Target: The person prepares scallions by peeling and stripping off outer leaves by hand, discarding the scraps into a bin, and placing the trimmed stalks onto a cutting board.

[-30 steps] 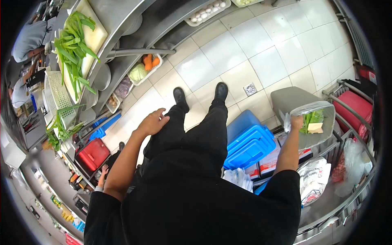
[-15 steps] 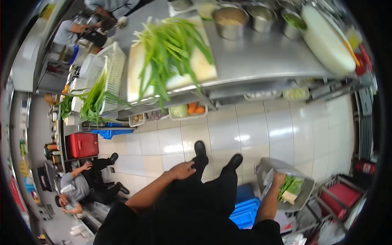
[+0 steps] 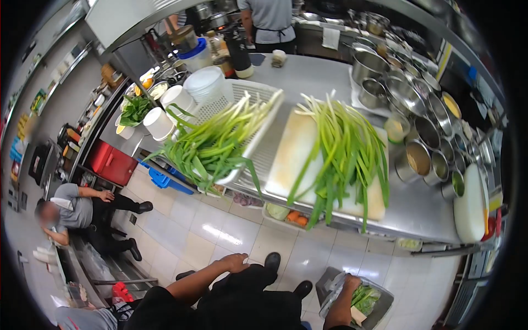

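Note:
Down at my right, my right hand (image 3: pixel 351 282) is closed on the near-left rim of a grey bin (image 3: pixel 384 305). Leafy green scraps (image 3: pixel 364 298) and a pale piece lie in the bin, and clear plastic hangs at its rim. My left hand (image 3: pixel 235 263) is held low over my leg with its fingers stretched out, touching no tool. Ahead on the steel counter, a bunch of leeks or large green onions (image 3: pixel 346 148) covers a worn white cutting board (image 3: pixel 289 159). More of these long greens (image 3: pixel 214 143) overhang a white plastic basket (image 3: pixel 258 137).
Metal pots (image 3: pixel 369 66) crowd the counter's far right, near a large white board (image 3: pixel 470 203) standing on edge. Crates of vegetables (image 3: pixel 286 215) sit under the counter. One person (image 3: pixel 77 203) sits at the left; another (image 3: pixel 269 22) stands beyond the counter.
My view has swung up and left, showing more of the counter and the basket of greens. The bin has shifted along the floor toward the counter, with my right hand still on its rim.

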`<state>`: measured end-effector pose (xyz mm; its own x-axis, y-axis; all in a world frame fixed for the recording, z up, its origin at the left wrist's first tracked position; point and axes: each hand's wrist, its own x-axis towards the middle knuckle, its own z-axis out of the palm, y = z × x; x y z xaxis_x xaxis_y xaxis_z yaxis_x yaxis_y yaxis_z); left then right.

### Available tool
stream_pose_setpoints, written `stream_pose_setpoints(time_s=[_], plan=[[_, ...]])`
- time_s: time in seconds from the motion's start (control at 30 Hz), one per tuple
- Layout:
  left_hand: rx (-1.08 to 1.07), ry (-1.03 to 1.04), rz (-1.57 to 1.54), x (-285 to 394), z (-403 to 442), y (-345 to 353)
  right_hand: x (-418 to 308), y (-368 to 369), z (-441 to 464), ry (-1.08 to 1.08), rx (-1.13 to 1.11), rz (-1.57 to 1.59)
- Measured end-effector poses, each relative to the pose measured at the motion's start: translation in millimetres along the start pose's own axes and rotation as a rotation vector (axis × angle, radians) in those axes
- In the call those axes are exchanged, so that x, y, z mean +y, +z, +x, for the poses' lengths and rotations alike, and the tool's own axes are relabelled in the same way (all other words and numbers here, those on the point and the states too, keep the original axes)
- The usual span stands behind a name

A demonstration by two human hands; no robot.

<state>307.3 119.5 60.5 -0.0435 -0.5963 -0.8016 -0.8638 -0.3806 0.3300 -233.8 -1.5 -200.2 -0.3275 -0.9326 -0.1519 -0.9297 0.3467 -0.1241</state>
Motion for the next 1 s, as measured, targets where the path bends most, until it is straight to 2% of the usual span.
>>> stream_pose_setpoints(time_s=[0.07,0.13,0.23,0.3,0.33,0.4,0.47,0.53,0.6,0.67,0.73,0.9,0.97,1.0], plan=[[0.021,0.004,-0.035,-20,1,-13,-40,-31,2,-0.018,-0.171,0.127],[0.035,-0.001,-0.081,-34,6,-13,-76,-55,-6,-0.276,-0.231,0.086],[0.024,-0.018,-0.144,-27,-6,-31,-176,-154,-22,-0.37,-0.767,-0.077],[0.044,0.0,-0.188,-24,-9,-36,-240,-232,-36,-0.379,-1.108,-0.071],[0.07,0.007,-0.244,-27,-8,-34,-271,-272,-40,-0.392,-1.232,0.006],[0.108,0.016,-0.309,-31,-9,-35,-310,-319,-37,-0.442,-1.492,0.423],[0.174,0.009,-0.348,-33,-12,-34,-373,-393,-34,-0.785,-1.444,0.402],[0.206,-0.015,-0.401,-32,-26,-41,-433,-449,-38,-0.988,-1.315,0.477],[0.239,-0.043,-0.446,-36,-37,-43,-498,-485,-40,-1.217,-1.049,0.429],[0.432,-0.049,-0.473,-46,-43,-33,-562,-495,-40,-1.301,-0.934,0.521],[0.48,-0.1,-0.542,-44,-60,-32,-628,-492,-40,-1.356,-0.947,0.534],[0.658,-0.305,-0.778,-44,-89,-8,-769,-425,-34,-1.405,-0.882,0.384],[0.691,-0.383,-0.862,-37,-104,-5,-807,-402,-38,-1.373,-0.751,0.129],[0.689,-0.393,-0.863,-37,-108,-1,-822,-390,-40,-1.376,-0.76,0.131]])
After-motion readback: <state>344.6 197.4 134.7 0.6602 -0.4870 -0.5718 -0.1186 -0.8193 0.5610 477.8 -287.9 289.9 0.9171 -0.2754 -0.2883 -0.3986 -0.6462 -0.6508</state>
